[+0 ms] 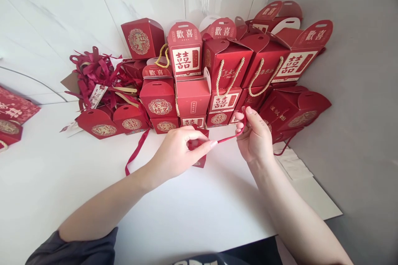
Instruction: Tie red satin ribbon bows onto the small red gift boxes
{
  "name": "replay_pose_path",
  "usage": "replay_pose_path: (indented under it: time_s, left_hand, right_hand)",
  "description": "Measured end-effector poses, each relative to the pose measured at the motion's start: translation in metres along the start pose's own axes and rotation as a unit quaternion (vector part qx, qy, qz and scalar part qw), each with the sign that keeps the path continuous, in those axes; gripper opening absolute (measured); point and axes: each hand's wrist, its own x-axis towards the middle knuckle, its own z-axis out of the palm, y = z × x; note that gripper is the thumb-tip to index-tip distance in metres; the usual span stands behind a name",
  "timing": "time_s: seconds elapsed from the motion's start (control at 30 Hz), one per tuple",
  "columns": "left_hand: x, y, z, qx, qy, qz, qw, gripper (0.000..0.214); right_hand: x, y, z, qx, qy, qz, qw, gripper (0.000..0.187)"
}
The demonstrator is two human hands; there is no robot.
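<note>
A narrow dark-red ribbon runs taut between my two hands above the white table. My left hand pinches one part of it between thumb and forefinger. My right hand is raised a little higher, its fingers closed on the other part. Beneath and behind my left hand stands a small red box, mostly hidden by that hand. I cannot tell whether the ribbon is joined to this box.
Stacked red gift boxes line the wall, some with gold rope handles. At the left lies a tangled heap of dark-red ribbons. One loose ribbon trails on the white table. White sheets lie at the right.
</note>
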Motion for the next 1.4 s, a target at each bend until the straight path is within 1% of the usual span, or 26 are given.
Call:
replay_pose_path:
  time_s: [0.13, 0.27, 0.33, 0.43, 0.5, 0.53, 0.63, 0.67, 0.7, 0.73, 0.77, 0.87, 0.93, 1.0, 1.07, 1.13, 1.2, 1.27, 1.33, 1.37, 1.4]
  left_hand:
    - [0.000, -0.002, -0.001, -0.012, -0.048, 0.011, 0.999, 0.038]
    - [0.000, -0.001, -0.002, -0.090, -0.085, -0.007, 0.992, 0.030]
    - [0.001, -0.001, -0.004, -0.113, -0.096, -0.027, 0.989, 0.028]
    - [0.001, -0.001, -0.008, -0.113, -0.119, -0.039, 0.986, 0.031]
    - [0.001, -0.002, -0.013, -0.110, -0.158, -0.017, 0.981, 0.036]
    - [0.000, -0.002, -0.015, -0.107, -0.186, 0.004, 0.977, 0.039]
    - [-0.003, 0.000, -0.017, -0.073, -0.291, 0.091, 0.950, 0.042]
    - [-0.004, 0.000, -0.015, -0.051, -0.319, 0.122, 0.938, 0.041]
    - [-0.006, 0.001, -0.011, -0.022, -0.334, 0.156, 0.929, 0.040]
    - [-0.008, 0.002, -0.006, 0.015, -0.330, 0.194, 0.924, 0.039]
    - [-0.010, 0.002, -0.001, 0.057, -0.311, 0.236, 0.919, 0.039]
    - [-0.015, 0.004, 0.011, 0.164, -0.225, 0.363, 0.889, 0.037]
    - [-0.017, 0.005, 0.013, 0.186, -0.189, 0.435, 0.860, 0.035]
    - [-0.018, 0.007, 0.011, 0.205, -0.157, 0.487, 0.834, 0.034]
    - [-0.021, 0.011, 0.008, 0.243, -0.125, 0.514, 0.813, 0.034]
    - [-0.027, 0.014, 0.008, 0.274, -0.101, 0.529, 0.797, 0.032]
    - [-0.034, 0.019, 0.011, 0.277, -0.091, 0.549, 0.783, 0.029]
    - [-0.042, 0.023, 0.016, 0.255, -0.085, 0.570, 0.776, 0.028]
    - [-0.049, 0.028, 0.018, 0.236, -0.098, 0.577, 0.776, 0.027]
    - [-0.052, 0.031, 0.017, 0.224, -0.120, 0.579, 0.775, 0.026]
    - [-0.054, 0.033, 0.016, 0.209, -0.155, 0.582, 0.770, 0.024]
  right_hand:
    - [-0.003, -0.004, 0.002, 0.017, -0.023, 0.011, 1.000, 0.022]
    - [0.001, -0.008, 0.003, 0.083, -0.025, 0.071, 0.994, 0.014]
    - [0.003, -0.007, 0.003, 0.102, -0.019, 0.099, 0.990, 0.012]
    - [0.005, -0.004, 0.002, 0.100, 0.004, 0.109, 0.989, 0.012]
    - [0.007, 0.000, 0.000, 0.088, 0.018, 0.105, 0.990, 0.012]
    - [0.008, 0.002, -0.001, 0.081, 0.021, 0.099, 0.992, 0.012]
    - [0.009, 0.007, -0.004, 0.045, 0.010, 0.063, 0.997, 0.014]
    - [0.009, 0.009, -0.005, 0.025, 0.002, 0.052, 0.998, 0.016]
    - [0.008, 0.011, -0.005, 0.002, -0.006, 0.045, 0.999, 0.018]
    - [0.007, 0.012, -0.005, -0.022, -0.014, 0.044, 0.999, 0.021]
    - [0.005, 0.013, -0.004, -0.048, -0.025, 0.048, 0.997, 0.024]
    - [-0.005, 0.014, 0.001, -0.135, -0.079, 0.074, 0.985, 0.030]
    - [-0.013, 0.014, 0.006, -0.188, -0.115, 0.090, 0.971, 0.032]
    - [-0.020, 0.013, 0.010, -0.218, -0.134, 0.097, 0.962, 0.032]
    - [-0.022, 0.013, 0.011, -0.224, -0.139, 0.095, 0.960, 0.033]
    - [-0.019, 0.014, 0.010, -0.217, -0.133, 0.091, 0.963, 0.035]
    - [-0.011, 0.016, 0.005, -0.208, -0.120, 0.089, 0.967, 0.037]
    - [-0.001, 0.020, -0.002, -0.197, -0.105, 0.086, 0.971, 0.038]
    - [0.009, 0.024, -0.009, -0.182, -0.091, 0.083, 0.976, 0.036]
    - [0.013, 0.026, -0.012, -0.172, -0.082, 0.082, 0.978, 0.033]
    - [0.018, 0.027, -0.015, -0.160, -0.071, 0.083, 0.981, 0.031]
